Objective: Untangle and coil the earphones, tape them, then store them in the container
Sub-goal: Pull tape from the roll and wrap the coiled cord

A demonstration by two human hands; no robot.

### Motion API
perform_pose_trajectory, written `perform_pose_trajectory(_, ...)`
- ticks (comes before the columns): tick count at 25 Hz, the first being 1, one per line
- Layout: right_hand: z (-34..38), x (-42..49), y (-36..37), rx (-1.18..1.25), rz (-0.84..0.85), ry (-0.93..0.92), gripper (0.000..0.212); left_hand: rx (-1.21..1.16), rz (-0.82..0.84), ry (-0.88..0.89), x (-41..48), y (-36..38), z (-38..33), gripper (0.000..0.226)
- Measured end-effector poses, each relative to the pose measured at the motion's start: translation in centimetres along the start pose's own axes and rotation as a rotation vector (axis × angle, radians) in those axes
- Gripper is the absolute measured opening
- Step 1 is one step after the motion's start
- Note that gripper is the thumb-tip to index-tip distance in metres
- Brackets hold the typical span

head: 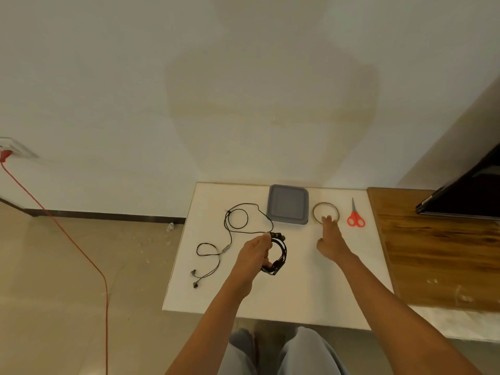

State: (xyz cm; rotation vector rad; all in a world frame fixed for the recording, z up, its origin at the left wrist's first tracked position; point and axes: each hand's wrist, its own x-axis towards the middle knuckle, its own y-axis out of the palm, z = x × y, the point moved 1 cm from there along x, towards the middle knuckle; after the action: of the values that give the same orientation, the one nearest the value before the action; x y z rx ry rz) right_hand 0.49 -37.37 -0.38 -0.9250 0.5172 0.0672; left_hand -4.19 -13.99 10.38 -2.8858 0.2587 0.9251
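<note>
Two earphone sets on a white table, one coiled in hand.

One black coiled bundle (281, 253) sits at the table's (297, 288) middle, gripped by the left hand (254, 255), fingers curled round it. The loose earphones (226, 249) sprawl in open loops just to its left, buds toward the near edge. The right hand (331, 239) reaches forward, fingers straight, tips at the near rim of the tape roll (326, 203). A grey container (287, 205) lies beside the roll at the far edge, red scissors (355, 217) on the roll's right.
</note>
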Motion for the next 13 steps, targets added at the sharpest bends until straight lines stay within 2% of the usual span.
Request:
perform_pose_trajectory(3,-0.6,2.4,0.7,-0.126,0.034,0.005,0.076,0.004,0.006,0.0,0.9,0.3,0.7,0.034)
perform_pose_trajectory(5,-1.2,2.7,1.3,-0.189,0.017,0.018,0.069,-0.003,-0.002,-0.009,1.0,0.4,1.1,0.035)
perform_pose_trajectory(8,-1.7,0.4,2.4,-0.335,-0.172,-0.019,0.037,-0.007,-0.023,-0.051,0.7,0.6,1.3,0.034)
perform_pose_trajectory(10,-2.4,-1.9,3.9,-0.399,-0.24,-0.077,0.018,-0.014,-0.045,-0.087,0.4,0.8,1.2,0.034)
perform_pose_trajectory(12,-3.1,-4.3,5.0,-0.343,-0.249,-0.103,0.006,-0.054,-0.054,-0.09,-0.4,0.9,1.0,0.034)
perform_pose_trajectory(13,-2.9,-5.4,5.1,-0.206,-0.264,-0.084,0.004,-0.074,-0.062,-0.081,-1.0,0.8,0.7,0.035)
